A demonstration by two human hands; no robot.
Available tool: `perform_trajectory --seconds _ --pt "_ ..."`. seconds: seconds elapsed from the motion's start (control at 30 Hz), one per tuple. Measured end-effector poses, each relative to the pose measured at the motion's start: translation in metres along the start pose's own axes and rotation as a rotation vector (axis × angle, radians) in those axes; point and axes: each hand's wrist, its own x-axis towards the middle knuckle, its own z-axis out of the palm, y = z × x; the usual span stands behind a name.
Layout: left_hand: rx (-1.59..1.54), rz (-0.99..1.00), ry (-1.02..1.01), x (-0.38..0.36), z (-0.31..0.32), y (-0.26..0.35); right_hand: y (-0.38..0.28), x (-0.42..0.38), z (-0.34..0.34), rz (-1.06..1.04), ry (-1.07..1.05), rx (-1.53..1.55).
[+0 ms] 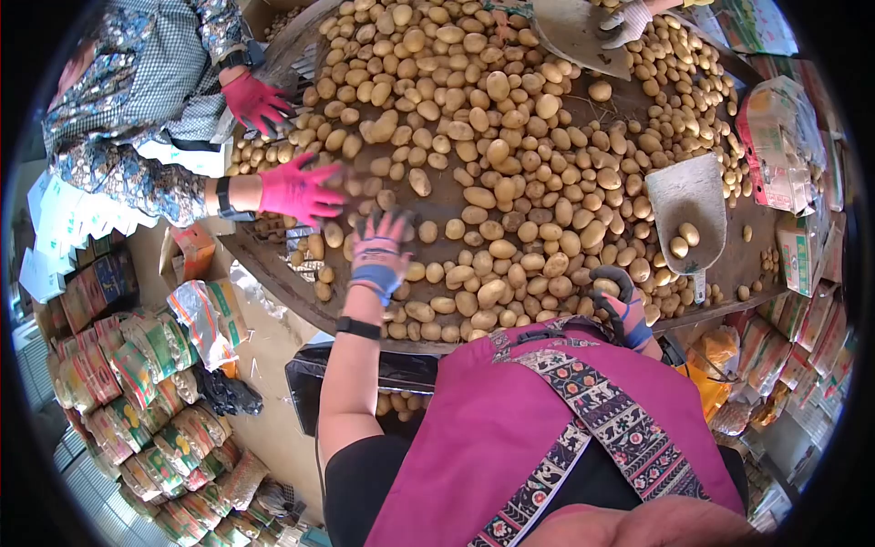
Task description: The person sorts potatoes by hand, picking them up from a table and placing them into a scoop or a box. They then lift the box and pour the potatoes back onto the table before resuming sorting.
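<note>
Potatoes (492,292) are spread thickly over a brown sorting table (437,208). My left hand (381,251), in a pink-and-blue striped glove with dark fingertips, reaches over the table's left part with fingers spread, among potatoes. At the near edge, my right hand (627,310) wears a matching glove; its fingers curl around a potato (605,288). A light scoop (685,187) lies to its right with two potatoes on it, its handle towards me.
A co-worker's pink-gloved hands (303,190) reach in from the left. Another person's gloved hand (627,23) is beside a second scoop (579,36) at the far side. Stacked bags and cartons (150,383) stand lower left; a black crate (305,378) sits below the edge.
</note>
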Motion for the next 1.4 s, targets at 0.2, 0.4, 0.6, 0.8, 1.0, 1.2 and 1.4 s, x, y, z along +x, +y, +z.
perform_trajectory --seconds 0.2,0.4,0.6,0.8,1.0,1.2,1.4 --pt "-0.132 -0.133 0.170 -0.034 -0.038 0.006 -0.002 -0.001 0.012 -0.134 -0.059 -0.124" --pt "0.023 -0.027 -0.203 -0.050 -0.002 0.056 -0.001 0.001 0.012 -0.050 -0.108 0.004" --pt "-0.824 -0.041 0.003 -0.049 -0.036 0.083 -0.023 0.003 0.023 -0.263 -0.194 -0.278" --pt "-0.648 0.552 0.204 -0.065 -0.133 0.213 -0.070 -0.042 0.052 -0.138 -0.383 0.275" --pt "-0.719 0.848 0.289 -0.070 -0.149 0.267 -0.081 -0.082 0.029 -0.293 -0.551 0.573" --pt "-0.665 1.041 0.345 -0.083 -0.143 0.293 -0.072 -0.119 0.002 -0.497 -0.442 0.457" --pt "-0.678 0.949 0.086 -0.082 -0.123 0.282 -0.045 -0.134 -0.025 -0.695 -0.200 0.568"
